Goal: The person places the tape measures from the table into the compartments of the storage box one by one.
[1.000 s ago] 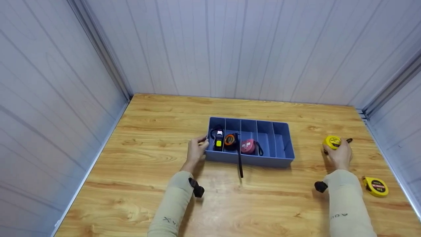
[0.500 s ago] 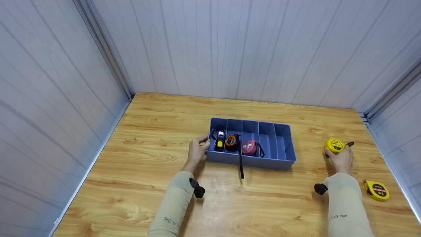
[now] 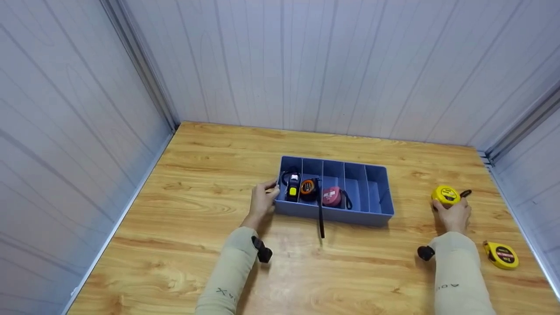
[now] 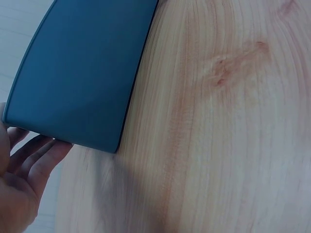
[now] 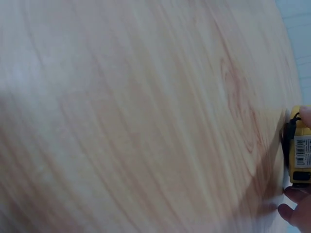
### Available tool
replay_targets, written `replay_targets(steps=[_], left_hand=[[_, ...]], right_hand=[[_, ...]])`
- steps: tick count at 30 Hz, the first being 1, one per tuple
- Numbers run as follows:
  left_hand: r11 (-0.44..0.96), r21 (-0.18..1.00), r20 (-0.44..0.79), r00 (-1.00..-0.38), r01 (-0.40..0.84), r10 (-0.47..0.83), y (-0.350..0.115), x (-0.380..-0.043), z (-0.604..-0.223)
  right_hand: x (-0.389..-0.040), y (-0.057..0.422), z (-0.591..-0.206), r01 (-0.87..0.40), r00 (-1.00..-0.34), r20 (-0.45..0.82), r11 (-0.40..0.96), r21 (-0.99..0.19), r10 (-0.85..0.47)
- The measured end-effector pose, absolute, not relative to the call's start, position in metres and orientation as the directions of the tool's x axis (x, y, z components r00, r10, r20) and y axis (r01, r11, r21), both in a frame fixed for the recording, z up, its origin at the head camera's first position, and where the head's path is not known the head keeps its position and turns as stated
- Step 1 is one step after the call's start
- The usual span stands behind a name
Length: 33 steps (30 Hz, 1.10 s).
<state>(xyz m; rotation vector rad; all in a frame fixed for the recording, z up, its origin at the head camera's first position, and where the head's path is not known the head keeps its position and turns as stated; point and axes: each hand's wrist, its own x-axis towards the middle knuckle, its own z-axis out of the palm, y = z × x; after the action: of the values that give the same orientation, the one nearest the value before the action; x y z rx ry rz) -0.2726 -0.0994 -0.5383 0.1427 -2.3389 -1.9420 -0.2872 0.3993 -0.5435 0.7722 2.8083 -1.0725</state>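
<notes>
A blue box with compartments (image 3: 332, 214) lies on the wooden table, and my left hand (image 3: 261, 199) holds its left end wall. In the left wrist view, the fingers lie along that end wall (image 4: 82, 73) near the rim. At the right, my right hand (image 3: 455, 214) grips a yellow tape measure (image 3: 445, 195) with a black strap, thumb and fingers on opposite sides in the right wrist view. In the box sit a black-and-yellow tape measure (image 3: 292, 190), an orange-and-black one (image 3: 308, 187) and a pink one (image 3: 331, 197), one per compartment from the left.
Another yellow tape measure (image 3: 502, 255) lies on the table (image 3: 350, 275) beside my right forearm. A black strap (image 3: 321, 223) hangs over the box's front wall. Pale panelled walls (image 3: 306, 65) stand behind and at both sides.
The head view has shifted slightly. More of the yellow tape measure's face shows above my right hand's fingers. My left hand stays at the box's left end.
</notes>
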Motion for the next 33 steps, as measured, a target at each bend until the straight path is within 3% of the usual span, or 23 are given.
replay_targets(steps=[13, 33], left_hand=[[0.224, 0.975, 0.042, -0.99, 0.011, -0.135, -0.1007, -0.2737, -0.5379], [0.202, 0.979, 0.02, -0.991, -0.007, -0.13, -0.1003, -0.2716, -0.5401]], right_hand=[[-0.2929, 0.3981, -0.5473, 0.451, -0.874, -0.184, 0.608, -0.654, 0.45], [-0.2935, 0.3946, -0.5497, 0.524, -0.826, -0.189, 0.601, -0.603, 0.53]])
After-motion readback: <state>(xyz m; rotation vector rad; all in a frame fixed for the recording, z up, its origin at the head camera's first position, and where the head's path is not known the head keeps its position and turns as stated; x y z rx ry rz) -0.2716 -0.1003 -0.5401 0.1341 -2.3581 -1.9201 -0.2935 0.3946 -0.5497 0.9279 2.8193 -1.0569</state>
